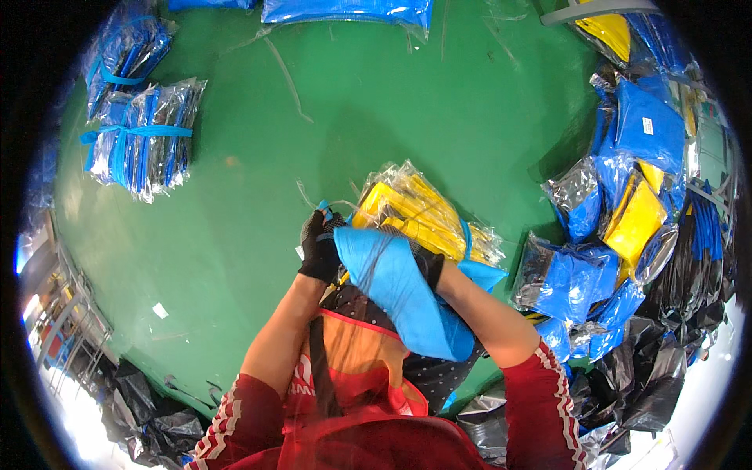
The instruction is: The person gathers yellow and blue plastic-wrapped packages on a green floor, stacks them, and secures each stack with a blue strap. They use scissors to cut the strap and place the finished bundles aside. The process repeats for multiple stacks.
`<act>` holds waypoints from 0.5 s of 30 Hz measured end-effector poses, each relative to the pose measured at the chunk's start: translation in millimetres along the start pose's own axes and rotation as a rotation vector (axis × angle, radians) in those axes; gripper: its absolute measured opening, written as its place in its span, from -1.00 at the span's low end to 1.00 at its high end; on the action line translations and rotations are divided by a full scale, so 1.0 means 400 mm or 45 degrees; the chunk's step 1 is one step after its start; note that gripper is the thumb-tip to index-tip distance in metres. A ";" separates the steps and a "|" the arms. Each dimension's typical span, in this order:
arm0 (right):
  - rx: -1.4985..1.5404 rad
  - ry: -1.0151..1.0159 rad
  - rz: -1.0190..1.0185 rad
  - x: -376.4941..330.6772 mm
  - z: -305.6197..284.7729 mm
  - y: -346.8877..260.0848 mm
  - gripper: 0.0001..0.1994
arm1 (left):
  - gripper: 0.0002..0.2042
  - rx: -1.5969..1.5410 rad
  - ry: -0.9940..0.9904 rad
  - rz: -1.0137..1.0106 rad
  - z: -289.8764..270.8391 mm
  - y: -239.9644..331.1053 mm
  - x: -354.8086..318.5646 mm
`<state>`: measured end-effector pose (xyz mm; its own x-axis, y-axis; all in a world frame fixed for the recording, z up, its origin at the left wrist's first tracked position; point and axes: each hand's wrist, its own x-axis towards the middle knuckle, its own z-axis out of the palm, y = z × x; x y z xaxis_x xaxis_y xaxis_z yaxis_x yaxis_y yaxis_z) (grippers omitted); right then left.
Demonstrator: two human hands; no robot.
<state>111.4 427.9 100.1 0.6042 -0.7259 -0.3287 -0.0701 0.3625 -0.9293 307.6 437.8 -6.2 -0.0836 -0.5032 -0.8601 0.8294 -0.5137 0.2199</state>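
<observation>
Yellow packs: lying in a clear-wrapped stack on the green floor, just in front of the person.
Left hand: gloved, fingers closing around a blue strap at the stack's left end.
Right hand: mostly hiding behind a blue bag; finger state I cannot tell.
Bundles: lying far left, tied.
Pile: sitting at the right.

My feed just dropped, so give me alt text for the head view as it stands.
Two gloved hands, left hand and right hand, grip a stack of yellow packets in clear bags, with blue strap across it, over a green table. A strapped blue bundle lies far left; loose blue and yellow packets pile up at right.
</observation>
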 end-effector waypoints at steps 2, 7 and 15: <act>0.105 0.071 0.001 -0.012 -0.011 0.001 -0.76 | -0.87 0.243 -0.047 0.217 0.032 -0.008 0.021; 0.356 0.300 0.102 -0.083 -0.006 -0.011 -0.72 | -0.81 0.894 -0.513 0.338 0.150 0.023 0.001; 1.717 0.349 0.211 -0.135 -0.038 0.183 -0.59 | -0.74 0.755 -0.352 -0.100 0.169 0.097 0.082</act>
<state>61.4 484.9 47.2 0.4796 -0.6530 -0.5862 0.7834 0.6195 -0.0492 299.8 354.6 5.3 -0.3360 -0.5683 -0.7511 0.3765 -0.8120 0.4460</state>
